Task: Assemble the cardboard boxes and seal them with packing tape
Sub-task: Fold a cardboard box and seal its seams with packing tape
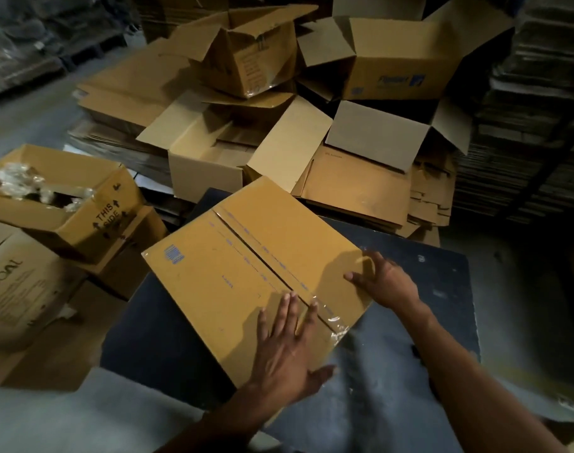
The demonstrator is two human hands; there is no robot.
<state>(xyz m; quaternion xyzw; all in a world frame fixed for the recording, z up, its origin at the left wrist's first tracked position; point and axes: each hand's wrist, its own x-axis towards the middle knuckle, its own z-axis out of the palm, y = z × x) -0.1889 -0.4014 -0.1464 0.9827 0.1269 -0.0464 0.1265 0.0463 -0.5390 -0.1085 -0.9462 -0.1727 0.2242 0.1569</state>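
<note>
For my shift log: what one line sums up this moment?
stage: sealing | box on dark table, flaps closed | tape over seam's near end | left hand flat on top | right hand at right edge

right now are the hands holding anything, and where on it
Nothing is gripped. The left hand presses flat on the box top beside the taped seam; the right hand rests open at its right edge.

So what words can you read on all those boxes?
"THIS SIDE" with arrows: on the open box at the left.
"UOAL", as it reads sideways: on the box below it.
Blue logo on the far open box: too blurred to read.
Blue stamp and small print on the box under the hands: too small to read.
</note>
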